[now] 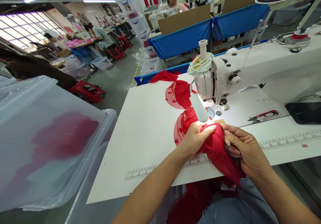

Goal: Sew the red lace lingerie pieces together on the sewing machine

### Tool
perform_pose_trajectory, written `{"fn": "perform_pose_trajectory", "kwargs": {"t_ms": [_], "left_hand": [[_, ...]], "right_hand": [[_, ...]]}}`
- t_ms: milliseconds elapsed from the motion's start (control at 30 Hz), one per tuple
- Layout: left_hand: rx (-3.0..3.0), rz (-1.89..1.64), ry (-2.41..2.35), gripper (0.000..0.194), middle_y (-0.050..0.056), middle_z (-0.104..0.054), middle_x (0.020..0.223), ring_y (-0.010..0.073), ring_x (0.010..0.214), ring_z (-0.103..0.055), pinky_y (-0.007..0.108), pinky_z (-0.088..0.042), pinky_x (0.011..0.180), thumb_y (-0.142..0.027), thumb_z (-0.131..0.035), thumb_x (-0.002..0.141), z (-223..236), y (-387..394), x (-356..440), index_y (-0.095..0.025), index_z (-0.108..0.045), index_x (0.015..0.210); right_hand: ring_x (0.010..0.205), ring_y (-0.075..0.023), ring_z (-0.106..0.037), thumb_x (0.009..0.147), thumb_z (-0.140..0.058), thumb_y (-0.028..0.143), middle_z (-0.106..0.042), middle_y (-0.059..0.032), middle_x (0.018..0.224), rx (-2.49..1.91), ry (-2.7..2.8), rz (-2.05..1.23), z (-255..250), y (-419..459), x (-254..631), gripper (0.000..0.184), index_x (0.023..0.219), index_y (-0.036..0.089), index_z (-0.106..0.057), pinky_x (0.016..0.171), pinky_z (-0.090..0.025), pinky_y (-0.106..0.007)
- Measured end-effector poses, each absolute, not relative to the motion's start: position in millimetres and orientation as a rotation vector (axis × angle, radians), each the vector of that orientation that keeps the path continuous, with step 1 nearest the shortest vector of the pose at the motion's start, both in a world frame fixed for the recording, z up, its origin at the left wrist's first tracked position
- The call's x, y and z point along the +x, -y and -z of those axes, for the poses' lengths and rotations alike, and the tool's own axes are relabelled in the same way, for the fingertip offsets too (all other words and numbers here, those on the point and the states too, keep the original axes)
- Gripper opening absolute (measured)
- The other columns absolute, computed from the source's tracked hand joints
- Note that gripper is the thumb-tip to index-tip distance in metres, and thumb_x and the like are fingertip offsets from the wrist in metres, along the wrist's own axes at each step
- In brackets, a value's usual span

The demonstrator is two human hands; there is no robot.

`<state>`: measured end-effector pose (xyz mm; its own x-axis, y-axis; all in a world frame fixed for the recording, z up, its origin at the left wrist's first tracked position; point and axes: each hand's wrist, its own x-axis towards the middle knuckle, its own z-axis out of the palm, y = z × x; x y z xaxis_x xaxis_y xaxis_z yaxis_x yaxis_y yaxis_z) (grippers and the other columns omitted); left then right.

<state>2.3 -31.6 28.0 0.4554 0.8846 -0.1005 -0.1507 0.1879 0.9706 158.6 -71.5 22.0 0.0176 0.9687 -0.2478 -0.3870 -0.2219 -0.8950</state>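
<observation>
Red fabric (215, 143) is bunched at the table's front edge, just in front of the sewing machine (208, 83). My left hand (197, 137) is closed on its upper edge, thumb on top. Close beside it, my right hand (240, 147) pinches a slim tool (221, 127) with a thin tip against the cloth; a dark blue loop (228, 149) shows at the fingers. My fingers mostly hide this tool, so its exact kind is unclear. Sheer red lace cups (179, 127) continue from the fabric leftward and back. More red cloth (193, 200) hangs over my lap.
Red-handled thread snips (265, 115) and a black phone-like slab (306, 113) lie right of the needle. A small lamp (199, 108) hangs over the work. Rulers (288, 141) mark the white table (120, 133). Clear plastic bins (50, 143) stand left. Co-workers sit beyond.
</observation>
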Motion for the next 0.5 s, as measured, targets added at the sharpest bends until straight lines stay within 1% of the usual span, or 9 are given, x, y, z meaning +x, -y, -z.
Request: {"fn": "perform_pose_trajectory", "kwargs": {"t_ms": [67,133,200,333,433,500], "left_hand": [[1.173,-0.849,-0.823,0.030,-0.002,-0.054,0.070,0.0106,0.065,-0.047,0.024,-0.039,0.062,-0.039,-0.063,0.091,-27,32,1,-0.017,-0.053,0.073],[1.175,-0.840,-0.850,0.033,-0.003,-0.049,0.067,0.0095,0.063,-0.042,0.024,-0.036,0.060,-0.039,-0.061,0.092,-26,31,0,-0.018,-0.048,0.070],[1.184,-0.834,-0.888,0.033,-0.004,-0.047,0.067,0.0099,0.063,-0.041,0.024,-0.036,0.060,-0.038,-0.060,0.092,-25,30,2,-0.018,-0.047,0.070],[1.361,-0.867,-0.926,0.022,-0.001,-0.054,0.074,0.0137,0.073,-0.049,0.028,-0.041,0.072,-0.033,-0.058,0.090,-26,28,7,-0.018,-0.055,0.075],[1.456,-0.892,-0.939,0.019,0.001,-0.059,0.079,0.0163,0.078,-0.052,0.030,-0.042,0.079,-0.031,-0.056,0.090,-28,28,9,-0.019,-0.059,0.076],[1.466,-0.896,-0.955,0.020,0.001,-0.059,0.078,0.0165,0.077,-0.053,0.031,-0.043,0.079,-0.030,-0.055,0.090,-29,29,9,-0.019,-0.059,0.074]], "right_hand": [[0.041,-0.0038,-0.025,0.068,-0.083,0.045,-0.048,0.0060,0.057,-1.117,0.747,-1.404,-23,68,165,0.034,0.092,0.023,-0.075,0.036,-0.019,-0.019],[0.042,-0.0038,-0.023,0.072,-0.080,0.044,-0.047,0.0066,0.058,-1.121,0.742,-1.234,-26,63,175,0.031,0.095,0.025,-0.074,0.036,-0.019,-0.019],[0.042,-0.0042,-0.025,0.076,-0.077,0.042,-0.047,0.0063,0.060,-1.125,0.765,-1.079,-29,60,185,0.028,0.097,0.026,-0.073,0.036,-0.020,-0.020],[0.045,-0.0065,-0.037,0.085,-0.069,0.045,-0.056,0.0023,0.070,-1.191,1.027,-1.045,-31,64,191,0.025,0.101,0.026,-0.071,0.039,-0.031,-0.022],[0.048,-0.0088,-0.043,0.090,-0.063,0.048,-0.058,0.0006,0.071,-1.304,1.231,-0.887,-28,70,186,0.026,0.098,0.025,-0.069,0.039,-0.032,-0.023],[0.049,-0.0097,-0.045,0.092,-0.059,0.047,-0.060,-0.0004,0.073,-1.332,1.321,-0.764,-27,71,183,0.024,0.095,0.025,-0.068,0.039,-0.032,-0.024]]}}
